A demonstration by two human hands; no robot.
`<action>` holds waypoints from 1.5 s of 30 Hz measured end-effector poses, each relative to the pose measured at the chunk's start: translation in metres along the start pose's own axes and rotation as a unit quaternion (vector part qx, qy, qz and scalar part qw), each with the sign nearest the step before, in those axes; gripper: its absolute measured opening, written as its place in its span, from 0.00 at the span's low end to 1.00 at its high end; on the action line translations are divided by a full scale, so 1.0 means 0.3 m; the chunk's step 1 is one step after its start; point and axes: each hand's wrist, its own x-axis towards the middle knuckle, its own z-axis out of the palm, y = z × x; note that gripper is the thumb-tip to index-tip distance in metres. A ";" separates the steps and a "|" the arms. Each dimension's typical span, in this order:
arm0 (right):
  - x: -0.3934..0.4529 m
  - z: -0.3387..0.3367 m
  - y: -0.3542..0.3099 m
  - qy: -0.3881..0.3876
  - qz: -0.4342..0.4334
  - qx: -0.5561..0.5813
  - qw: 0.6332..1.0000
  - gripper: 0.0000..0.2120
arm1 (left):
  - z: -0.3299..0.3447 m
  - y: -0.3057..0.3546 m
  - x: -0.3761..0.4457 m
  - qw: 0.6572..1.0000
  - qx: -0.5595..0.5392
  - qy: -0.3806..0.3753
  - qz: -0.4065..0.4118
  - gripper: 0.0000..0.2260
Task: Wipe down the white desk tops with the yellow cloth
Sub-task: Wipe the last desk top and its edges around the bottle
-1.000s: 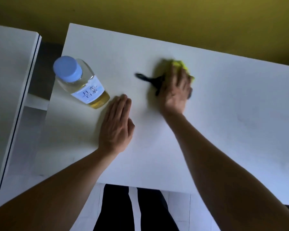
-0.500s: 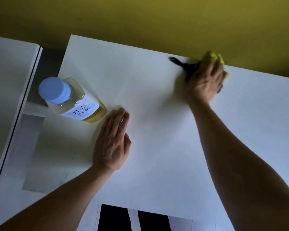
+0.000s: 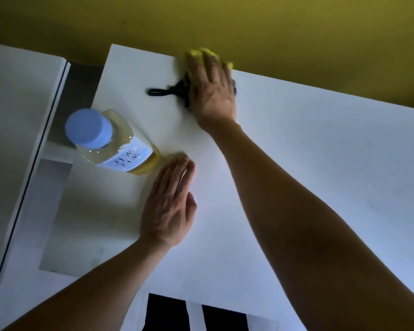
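White desk top (image 3: 320,151) meets yellow wall (image 3: 249,25).

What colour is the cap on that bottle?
The bottle's cap is a pale periwinkle blue, plain with no pattern; the head view shows it clearly.

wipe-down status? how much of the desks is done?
Done: cannot tell; no wet trail shows on the desk. In hand: right hand presses the yellow cloth at the far edge; left hand rests flat. Left: under the bottle, and the neighbouring desk.
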 end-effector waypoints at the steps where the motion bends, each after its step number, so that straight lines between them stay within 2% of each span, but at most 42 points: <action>1: -0.022 -0.032 0.068 0.016 0.038 -0.004 0.999 0.30 | 0.001 -0.001 0.000 1.000 -0.001 0.002 -0.002 0.27; 4: -0.098 -0.150 0.314 0.050 0.133 -0.025 0.990 0.34 | 0.001 -0.001 -0.001 1.000 -0.004 0.004 -0.002 0.27; 7: -0.167 -0.289 0.560 0.096 0.235 -0.055 0.966 0.32 | 0.002 0.001 0.001 1.000 -0.006 0.002 -0.003 0.27; 10: -0.235 -0.352 0.641 0.129 0.325 -0.048 0.936 0.34 | 0.004 0.004 0.001 1.000 -0.003 -0.002 -0.005 0.27; 13: -0.253 -0.303 0.504 0.110 0.301 -0.032 0.947 0.37 | 0.006 0.004 0.001 1.000 0.004 -0.002 -0.006 0.27; 16: -0.288 -0.177 0.272 0.091 0.162 0.011 0.982 0.30 | 0.004 0.002 -0.002 1.000 0.009 -0.003 0.000 0.27; 19: -0.364 -0.081 0.067 0.072 0.047 0.044 0.995 0.27 | 0.003 -0.006 -0.002 1.000 0.013 -0.002 0.008 0.28; 22: -0.429 -0.113 0.088 0.058 -0.036 0.040 0.997 0.24 | 0.006 -0.012 -0.001 1.000 0.008 0.005 0.021 0.28; 24: -0.486 -0.160 0.173 0.060 -0.014 0.009 0.998 0.24 | 0.006 -0.015 -0.005 0.999 -0.001 0.013 0.032 0.27; 27: -0.585 -0.230 0.296 0.104 0.127 -0.015 0.986 0.26 | 0.008 -0.007 -0.001 0.999 -0.009 0.020 0.035 0.27; 29: -0.669 -0.253 0.299 0.127 0.203 -0.025 0.971 0.28 | 0.007 -0.003 -0.003 0.999 -0.013 0.027 0.035 0.26; 31: -0.751 -0.253 0.261 0.131 0.242 -0.035 0.961 0.29 | 0.010 -0.008 -0.002 0.999 -0.010 0.026 0.038 0.26; 34: -0.881 -0.236 0.141 0.133 0.276 -0.037 0.951 0.30 | 0.009 -0.016 -0.012 0.998 0.005 0.029 0.062 0.23; 36: -0.966 -0.226 0.043 0.128 0.275 -0.024 0.953 0.30 | 0.002 -0.019 -0.011 0.993 0.008 0.027 0.112 0.22; 39: -1.091 -0.231 -0.046 0.105 0.240 -0.012 0.965 0.28 | 0.009 0.026 0.013 0.978 -0.029 -0.014 0.204 0.21; 42: -1.201 -0.277 -0.002 0.091 0.218 -0.018 0.971 0.27 | 0.053 0.151 0.055 0.967 -0.050 -0.035 0.245 0.21; 45: -1.294 -0.339 0.135 0.100 0.260 -0.037 0.960 0.28 | 0.109 0.298 0.131 0.957 -0.036 -0.053 0.284 0.24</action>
